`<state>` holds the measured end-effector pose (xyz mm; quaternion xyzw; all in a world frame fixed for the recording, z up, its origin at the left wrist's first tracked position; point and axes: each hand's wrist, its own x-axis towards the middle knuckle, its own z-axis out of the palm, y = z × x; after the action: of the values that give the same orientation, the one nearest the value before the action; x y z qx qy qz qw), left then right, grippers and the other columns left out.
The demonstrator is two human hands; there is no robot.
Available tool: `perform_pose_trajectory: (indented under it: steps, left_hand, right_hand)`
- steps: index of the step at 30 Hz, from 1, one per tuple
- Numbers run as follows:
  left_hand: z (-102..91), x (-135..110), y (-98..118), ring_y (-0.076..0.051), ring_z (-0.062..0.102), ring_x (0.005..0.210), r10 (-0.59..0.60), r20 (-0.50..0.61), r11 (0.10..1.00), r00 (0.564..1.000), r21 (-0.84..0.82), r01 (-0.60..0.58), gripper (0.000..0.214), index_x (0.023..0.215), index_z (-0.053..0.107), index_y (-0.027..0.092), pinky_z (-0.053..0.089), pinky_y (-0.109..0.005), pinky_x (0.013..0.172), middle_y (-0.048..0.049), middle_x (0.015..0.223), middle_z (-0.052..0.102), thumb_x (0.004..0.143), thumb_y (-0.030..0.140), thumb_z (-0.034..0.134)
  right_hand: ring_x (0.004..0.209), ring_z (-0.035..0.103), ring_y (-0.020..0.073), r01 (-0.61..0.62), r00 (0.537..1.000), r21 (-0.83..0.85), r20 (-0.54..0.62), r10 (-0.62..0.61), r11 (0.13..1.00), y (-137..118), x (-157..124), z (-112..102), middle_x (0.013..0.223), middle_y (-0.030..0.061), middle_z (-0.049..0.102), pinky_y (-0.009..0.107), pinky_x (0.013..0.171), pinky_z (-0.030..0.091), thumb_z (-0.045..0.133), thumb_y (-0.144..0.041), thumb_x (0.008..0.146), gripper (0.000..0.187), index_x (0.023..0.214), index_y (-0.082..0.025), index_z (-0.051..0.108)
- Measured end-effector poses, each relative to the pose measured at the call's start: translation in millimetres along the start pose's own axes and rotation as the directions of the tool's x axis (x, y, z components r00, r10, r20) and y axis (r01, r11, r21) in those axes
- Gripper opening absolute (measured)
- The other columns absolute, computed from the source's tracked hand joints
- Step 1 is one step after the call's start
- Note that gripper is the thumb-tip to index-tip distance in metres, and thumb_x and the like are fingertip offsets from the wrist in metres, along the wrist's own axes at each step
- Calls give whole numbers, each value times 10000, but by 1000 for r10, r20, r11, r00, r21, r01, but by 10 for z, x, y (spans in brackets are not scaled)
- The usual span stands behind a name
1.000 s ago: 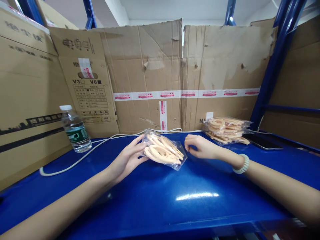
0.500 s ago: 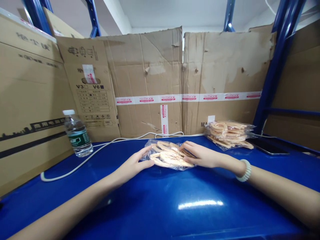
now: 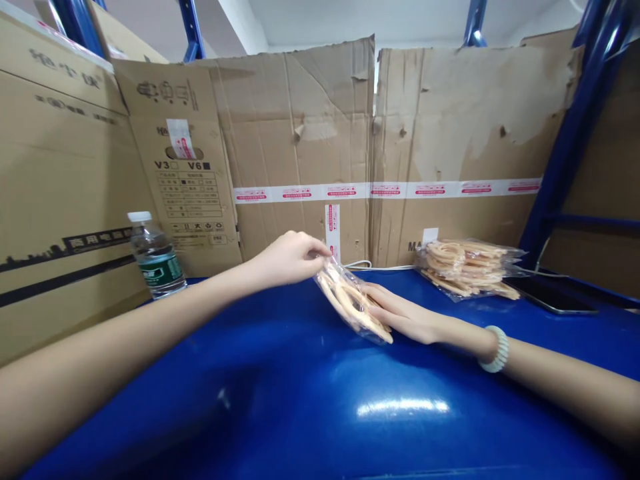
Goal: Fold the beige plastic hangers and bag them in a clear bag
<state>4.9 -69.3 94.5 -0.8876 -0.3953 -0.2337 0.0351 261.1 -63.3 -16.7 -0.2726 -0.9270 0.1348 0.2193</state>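
A clear plastic bag [image 3: 345, 297] with pale, peach-coloured looped pieces inside is tilted up off the blue table [image 3: 300, 413]. I cannot tell exactly what the pieces are. My left hand [image 3: 290, 259] pinches the bag's upper left end between thumb and fingers. At its lower right side, my right hand [image 3: 407, 317] grips the bag, its fingertips partly hidden by the plastic and the pieces. A pale coiled band circles my right wrist. Further right lies a pile of similar clear bags [image 3: 465, 267] with the same kind of pieces.
A water bottle [image 3: 157, 260] with a green label stands at the left, by a printed cardboard box [image 3: 65, 180]. Cardboard panels [image 3: 300, 147] wall off the back. A dark phone [image 3: 555, 297] lies beside the bag pile. A white cable [image 3: 390, 268] runs along the table's rear.
My left hand has risen and lifted the left end of the bag, which lay flat before and is now slanted. My right hand has stayed at the bag's right side.
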Motion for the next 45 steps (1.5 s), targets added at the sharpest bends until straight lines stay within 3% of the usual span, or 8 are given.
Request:
perform_pose_trajectory:
  steps: [9, 16, 19, 22, 27, 31, 39, 45]
  left_hand:
    - [-266, 420, 254, -176, 653, 746, 81, -98, 992, 992, -89, -90, 367, 974, 764, 149, 503, -324, 786, -32, 884, 753, 713, 76, 516]
    - [-510, 280, 288, -214, 664, 893, -60, -281, 966, 958, -257, -15, 323, 986, 755, 151, 506, -339, 827, -39, 939, 729, 758, 116, 529]
    - [-602, 128, 25, -206, 654, 905, -184, -349, 951, 919, -299, 77, 299, 1012, 741, 168, 521, -307, 803, -51, 986, 721, 775, 209, 564]
    - [-533, -77, -497, -186, 651, 794, -326, -412, 942, 851, -223, 252, 354, 1064, 723, 188, 527, -295, 765, -50, 906, 725, 773, 282, 545]
    - [-118, -521, -1402, -228, 676, 663, -559, -193, 821, 806, 6, 571, 443, 1113, 671, 110, 537, -320, 686, -61, 695, 706, 763, 287, 467]
    - [189, -789, -1700, -308, 669, 936, -566, -199, 788, 800, 156, 596, 366, 995, 696, 112, 502, -369, 860, -145, 995, 714, 709, 240, 507]
    - [301, -880, -1525, -431, 315, 1346, -455, -232, 771, 860, 380, 511, 387, 1098, 646, 132, 358, -611, 998, -209, 1438, 415, 754, 193, 481]
    - [305, -964, -953, -346, 395, 1316, -181, -84, 888, 980, 415, 199, 363, 1135, 637, 156, 334, -520, 1067, -166, 1423, 455, 818, 193, 465]
  right_hand:
    - [1413, 249, 267, -121, 992, -48, -31, 119, 991, 84, -51, 66, 1538, 121, 272, 469, 1171, 216, 334, -533, 977, 633, 1497, -186, 235]
    - [1335, 370, 268, -121, 992, -70, -44, 118, 990, 53, -51, 20, 1471, 127, 365, 464, 1125, 309, 355, -495, 982, 575, 1474, -202, 305]
    - [1301, 405, 262, -109, 993, -92, -46, 105, 990, 59, -53, 12, 1431, 129, 405, 457, 1106, 335, 348, -479, 987, 552, 1463, -200, 328]
    - [1287, 421, 263, -109, 994, -110, -25, 107, 988, 71, -51, 29, 1422, 142, 405, 455, 1091, 350, 342, -477, 989, 564, 1474, -192, 306]
    - [1267, 444, 286, -156, 987, -180, -49, 150, 971, 82, -13, 79, 1410, 165, 425, 488, 1058, 367, 330, -496, 985, 569, 1453, -173, 346]
    - [1287, 430, 302, -226, 974, -200, -59, 218, 954, 50, 18, 66, 1429, 167, 422, 514, 1055, 362, 321, -525, 977, 596, 1455, -169, 334]
    - [1325, 398, 320, -245, 960, -196, -184, 210, 949, -123, -27, -165, 1444, 135, 427, 534, 1085, 343, 343, -570, 953, 586, 1420, -217, 372]
    - [1275, 457, 327, -314, 947, -225, -149, 286, 922, -263, -200, -264, 1394, 129, 480, 506, 1060, 396, 394, -600, 922, 586, 1362, -217, 453]
